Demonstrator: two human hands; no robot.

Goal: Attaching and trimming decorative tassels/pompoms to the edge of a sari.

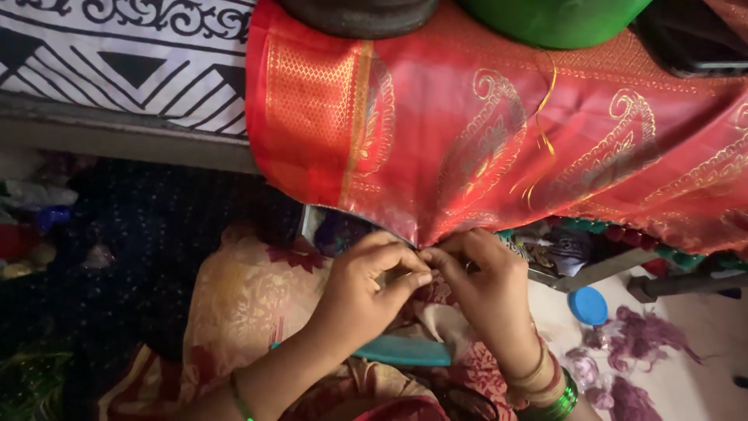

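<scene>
Left hand (366, 288) and right hand (483, 281) both pinch the red cloth's (467, 140) lower edge, which hangs just above them.

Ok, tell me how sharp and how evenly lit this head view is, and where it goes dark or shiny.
Head view: the left hand and right hand, pinching the edge of the red silk cloth with gold paisley weave, are fairly sharp; the cloth shows a soft sheen, not harsh glare; the dark spotted fabric at the left lies in deep shadow; the round blue lid and purple thread scraps look slightly soft.
</scene>
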